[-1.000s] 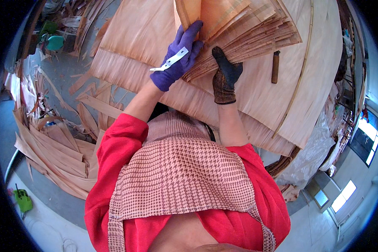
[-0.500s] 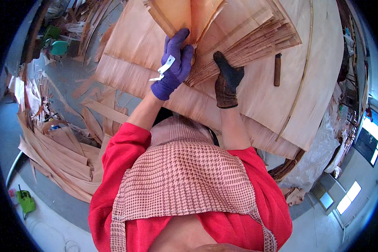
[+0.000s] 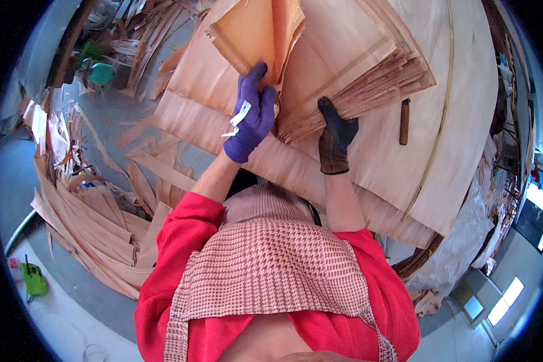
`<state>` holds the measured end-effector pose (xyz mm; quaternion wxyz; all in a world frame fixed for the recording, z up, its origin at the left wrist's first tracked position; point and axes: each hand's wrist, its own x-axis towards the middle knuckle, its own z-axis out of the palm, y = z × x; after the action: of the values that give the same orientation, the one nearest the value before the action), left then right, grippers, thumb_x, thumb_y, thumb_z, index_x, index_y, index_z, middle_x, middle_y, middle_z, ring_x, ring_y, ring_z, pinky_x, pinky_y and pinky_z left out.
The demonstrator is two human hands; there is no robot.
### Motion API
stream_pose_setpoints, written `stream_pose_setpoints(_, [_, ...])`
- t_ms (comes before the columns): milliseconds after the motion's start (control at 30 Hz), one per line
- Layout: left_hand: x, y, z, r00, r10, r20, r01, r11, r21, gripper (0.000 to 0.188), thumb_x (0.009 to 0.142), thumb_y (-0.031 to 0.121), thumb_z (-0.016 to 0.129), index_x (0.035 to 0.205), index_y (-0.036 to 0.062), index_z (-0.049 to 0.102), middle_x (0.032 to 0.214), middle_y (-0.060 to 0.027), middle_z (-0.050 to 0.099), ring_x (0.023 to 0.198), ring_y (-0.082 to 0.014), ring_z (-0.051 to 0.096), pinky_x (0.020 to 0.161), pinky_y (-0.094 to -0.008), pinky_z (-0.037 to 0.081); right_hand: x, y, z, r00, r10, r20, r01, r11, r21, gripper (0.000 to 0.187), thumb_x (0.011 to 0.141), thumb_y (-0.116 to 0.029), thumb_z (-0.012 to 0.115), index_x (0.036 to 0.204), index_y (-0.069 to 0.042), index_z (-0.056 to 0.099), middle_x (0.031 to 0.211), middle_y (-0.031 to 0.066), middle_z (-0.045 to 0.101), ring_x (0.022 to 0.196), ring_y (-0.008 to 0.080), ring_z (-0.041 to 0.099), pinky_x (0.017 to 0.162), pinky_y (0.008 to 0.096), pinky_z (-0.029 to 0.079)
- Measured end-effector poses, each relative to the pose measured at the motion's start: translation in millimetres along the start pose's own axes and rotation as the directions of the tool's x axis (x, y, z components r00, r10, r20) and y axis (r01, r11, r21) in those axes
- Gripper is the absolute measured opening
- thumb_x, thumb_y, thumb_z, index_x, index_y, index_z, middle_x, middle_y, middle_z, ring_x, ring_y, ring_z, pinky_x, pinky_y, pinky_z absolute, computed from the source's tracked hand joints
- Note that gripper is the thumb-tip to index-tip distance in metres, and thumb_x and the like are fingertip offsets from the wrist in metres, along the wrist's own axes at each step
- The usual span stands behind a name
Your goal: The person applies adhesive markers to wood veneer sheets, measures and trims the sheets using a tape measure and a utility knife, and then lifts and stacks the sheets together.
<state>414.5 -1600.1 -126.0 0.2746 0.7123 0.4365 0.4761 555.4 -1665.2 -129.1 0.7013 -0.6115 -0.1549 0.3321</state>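
Note:
My left hand (image 3: 251,123), in a purple glove with a white strip across its back, grips the lower edge of raised orange-tan wood veneer sheets (image 3: 247,37), its fingers along their face. The sheets stand up in a fold. My right hand (image 3: 336,137), in a dark, brown-stained glove, holds the near edge of a fanned stack of veneer sheets (image 3: 368,90); its thumb lies on top and its fingers are partly hidden. Both bundles meet between my hands, over larger pale veneer sheets (image 3: 398,175).
A brown wooden-handled tool (image 3: 404,122) lies right of the fanned stack, beside a long thin strip (image 3: 445,114). Veneer scraps (image 3: 90,223) are heaped on the floor at left, near a green stool (image 3: 101,73). Clear plastic sheeting (image 3: 458,241) hangs at right.
The whole view has shifted, so hands and sheets sit lower and slightly right. The raised sheets at my left hand look narrower and more closed together. Both hands keep their hold.

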Motion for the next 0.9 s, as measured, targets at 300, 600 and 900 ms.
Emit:
stream_pose_setpoints(300, [-10.7,-23.3,-10.0,0.995,-0.047,-0.091,0.053,0.997,0.064,0.041,0.078,-0.001,0.049,0.118,-0.0039,0.040,0.111,-0.0223,0.046,0.100,-0.0342,0.050,0.084,-0.0363,0.041,-0.3,-0.1,3.5,0.998,-0.049,-0.025,0.049,0.999,-0.016,0.041,0.064,0.003,0.071,0.102,0.004,0.055,0.097,0.0072,0.057,0.088,0.0158,0.052,0.081,0.0281,0.042])
stream_pose_setpoints(600, [-17.2,-26.8,-25.9,0.984,-0.181,0.004,0.180,0.978,-0.103,0.042,0.083,0.010,0.047,0.120,-0.0054,0.038,0.114,-0.0198,0.046,0.101,-0.0292,0.050,0.088,-0.0350,0.038,-2.1,-2.9,4.7,0.999,-0.041,-0.020,0.039,0.997,-0.071,0.046,0.064,0.000,0.073,0.105,0.005,0.053,0.101,0.0090,0.056,0.091,0.0170,0.051,0.085,0.0288,0.041])
stream_pose_setpoints(900, [-7.5,-3.4,-26.2,0.948,-0.276,-0.155,0.226,0.932,-0.282,0.031,0.086,0.010,0.044,0.113,-0.0055,0.045,0.098,-0.0127,0.055,0.089,-0.0167,0.052,0.079,-0.0287,0.042,-0.8,-1.6,4.4,0.996,-0.084,-0.011,0.081,0.988,-0.129,0.047,0.064,0.002,0.073,0.106,0.005,0.053,0.102,0.0090,0.056,0.091,0.0167,0.051,0.085,0.0286,0.041])
